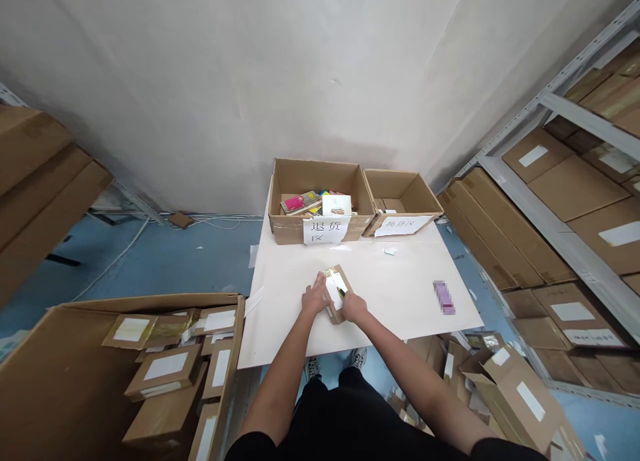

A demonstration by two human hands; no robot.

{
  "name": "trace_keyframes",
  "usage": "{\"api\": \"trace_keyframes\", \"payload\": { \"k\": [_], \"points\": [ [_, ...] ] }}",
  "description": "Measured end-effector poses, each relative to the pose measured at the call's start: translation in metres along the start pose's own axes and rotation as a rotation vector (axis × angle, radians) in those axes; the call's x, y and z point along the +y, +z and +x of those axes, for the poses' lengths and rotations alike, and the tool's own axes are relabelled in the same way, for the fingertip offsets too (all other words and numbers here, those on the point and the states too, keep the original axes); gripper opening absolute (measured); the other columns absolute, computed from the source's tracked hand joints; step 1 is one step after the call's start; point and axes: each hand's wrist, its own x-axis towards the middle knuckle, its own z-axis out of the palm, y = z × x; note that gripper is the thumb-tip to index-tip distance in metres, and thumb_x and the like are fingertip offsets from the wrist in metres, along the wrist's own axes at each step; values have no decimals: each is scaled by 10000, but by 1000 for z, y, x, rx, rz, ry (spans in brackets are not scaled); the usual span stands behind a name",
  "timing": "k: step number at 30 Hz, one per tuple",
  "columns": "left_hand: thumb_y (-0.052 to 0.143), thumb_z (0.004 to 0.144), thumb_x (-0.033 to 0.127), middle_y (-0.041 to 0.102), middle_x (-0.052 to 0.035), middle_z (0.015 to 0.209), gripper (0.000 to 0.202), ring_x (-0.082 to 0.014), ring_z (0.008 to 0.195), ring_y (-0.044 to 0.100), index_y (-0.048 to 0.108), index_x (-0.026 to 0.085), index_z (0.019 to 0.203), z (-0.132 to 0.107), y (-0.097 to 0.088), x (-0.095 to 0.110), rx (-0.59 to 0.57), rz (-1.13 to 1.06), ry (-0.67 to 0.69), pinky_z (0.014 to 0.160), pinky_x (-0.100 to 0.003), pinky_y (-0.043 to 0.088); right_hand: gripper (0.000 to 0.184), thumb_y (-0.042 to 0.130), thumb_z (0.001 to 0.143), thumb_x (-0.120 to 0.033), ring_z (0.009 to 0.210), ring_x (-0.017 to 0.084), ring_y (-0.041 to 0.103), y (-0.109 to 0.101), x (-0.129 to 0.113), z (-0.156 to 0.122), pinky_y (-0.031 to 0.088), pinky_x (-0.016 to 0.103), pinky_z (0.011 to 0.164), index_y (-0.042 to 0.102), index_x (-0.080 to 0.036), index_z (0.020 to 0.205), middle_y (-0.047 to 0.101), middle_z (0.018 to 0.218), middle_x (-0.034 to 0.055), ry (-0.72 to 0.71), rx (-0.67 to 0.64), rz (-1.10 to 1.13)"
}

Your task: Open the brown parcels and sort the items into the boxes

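Note:
A small cardboard box (339, 318) with a white label and shiny tape lies on the white table in front of me. My left hand (315, 296) grips its left side, fingers stretched forward along the edge and the thumb lower down. In my closed right hand (354, 306) is a slim black-and-yellow utility knife (341, 292). Its front end points up and left over the label; whether it touches the box I cannot tell. The fist hides the rest of the tool.
At the table's (400, 281) back stand a larger open carton (287, 231) of mixed packages and a smaller open carton (403, 181). A blurred purple item (444, 298) lies right. A big carton (150, 302) of parcels is left; shelves (565, 228) and floor boxes (520, 394) are right.

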Motion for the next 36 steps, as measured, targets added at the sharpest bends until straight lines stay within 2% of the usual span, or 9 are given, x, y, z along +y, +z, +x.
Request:
{"api": "trace_keyframes", "payload": {
  "k": [5, 9, 13, 17, 21, 24, 28, 31, 36],
  "points": [
    [699, 783, 582, -90, 90, 1766, 1107, -419, 1547, 266, 47, 437, 1666, 4, 1, 0, -17, -11, 14, 1108, -489, 441, 315, 563, 933, -159, 1086, 329, 737, 20, 54, -58, 542, 382, 849, 652, -132, 1234, 738, 1168, 221, 23, -80, -117],
    [699, 781, 571, -46, 85, 1774, 1100, -381, 1504, 350, 52, 445, 1662, 0, -3, 2, 14, -15, 6, 1057, -434, 473, 240, 495, 997, -239, 1033, 328, 739, 17, 80, -77, 520, 365, 799, 657, -139, 1144, 741, 1134, 218, 35, -54, -48],
    [742, 757, 560, 46, 30, 1780, 1123, -357, 1386, 464, 80, 433, 1655, -6, -5, 15, 71, -15, -21, 1006, -398, 490, 367, 351, 1082, -424, 1010, 289, 730, 16, 82, -60, 488, 335, 800, 541, -174, 1274, 749, 1077, 159, 146, 179, 151],
    [785, 720, 572, 232, -95, 1706, 1165, -359, 1354, 467, 138, 337, 1660, -11, 5, 36, 163, 19, -86, 1033, -410, 475, 480, 469, 1026, -580, 1106, 286, 703, 19, 71, -14, 486, 317, 819, 476, -185, 1300, 685, 1260, 161, 244, 215, 278],
    [659, 850, 583, 341, -181, 1594, 1002, -360, 1330, 479, 169, 250, 1658, -16, 16, 50, 178, 27, -213, 1006, -432, 489, 460, 550, 1002, -504, 1153, 275, 685, -7, 67, 38, 484, 302, 844, 462, -179, 1315, 650, 1323, 164, 238, 233, 333],
    [540, 938, 543, 385, -204, 1577, 815, -400, 1392, 420, 259, 223, 1633, -14, 13, 56, 202, 93, -233, 1050, -503, 461, 401, 507, 1018, -509, 1084, 256, 698, -31, 77, 62, 486, 288, 805, 488, -197, 1269, 702, 1214, 136, 192, 250, 427],
    [465, 980, 466, 248, -120, 1727, 711, -387, 1568, 191, 305, 252, 1639, -1, 4, 65, 188, 176, -8, 1187, -529, 349, 346, 303, 1068, -487, 824, 195, 710, -29, 100, 62, 496, 248, 671, 468, -225, 1223, 742, 937, 57, 217, 326, 911],
    [420, 1006, 457, 137, -7, 1772, 679, -345, 1624, 23, 267, 339, 1657, 13, 5, 69, 48, 214, 110, 1268, -542, 212, 256, 421, 1037, -458, 708, 164, 697, -6, 119, 48, 516, 231, 625, 459, -227, 1138, 732, 889, 45, 201, 324, 1274],
    [381, 1034, 490, 57, 15, 1776, 664, -317, 1630, -36, 223, 365, 1667, 25, 12, 63, -2, 259, 106, 1287, -541, 147, 271, 515, 1002, -484, 470, 122, 573, 22, 139, 32, 466, 221, 473, 477, -229, 919, 638, 702, -14, 267, 149, 1346]
  ]
}}
